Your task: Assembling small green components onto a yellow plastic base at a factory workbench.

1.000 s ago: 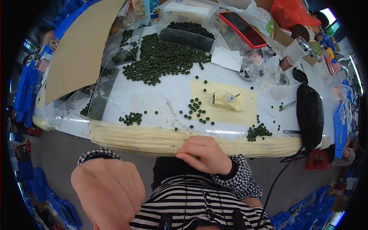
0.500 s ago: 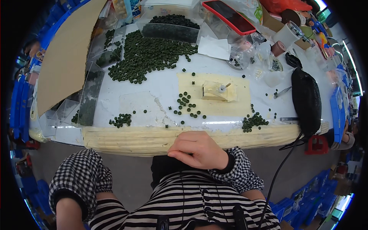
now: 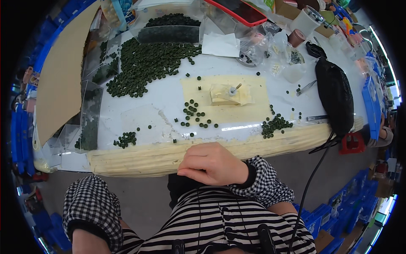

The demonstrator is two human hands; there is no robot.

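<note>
My right hand (image 3: 213,163) rests at the near edge of the table, on the padded, cream-taped edge strip (image 3: 139,158). Its fingers are curled in, and the inside of the hand is hidden. My left forearm in a checked sleeve (image 3: 91,205) bends down at the lower left, and the left hand lies outside the picture. Beyond the right hand, a tape-wrapped block (image 3: 220,98) with a small upright pin (image 3: 235,89) stands on a cream mat (image 3: 249,114). Small dark green round pieces (image 3: 192,111) lie scattered to the left of the block.
A large heap of green pieces (image 3: 144,63) spreads before a clear bin (image 3: 169,34). Smaller piles lie at left (image 3: 125,139) and right (image 3: 275,126). A cardboard sheet (image 3: 63,72), a red-cased phone (image 3: 239,10), tweezers (image 3: 306,87) and a black pouch (image 3: 335,97) with a cable surround them.
The view has shifted, so the table contents sit further left and are slightly tilted. My right hand stays curled on the table edge. No piece has visibly moved.
</note>
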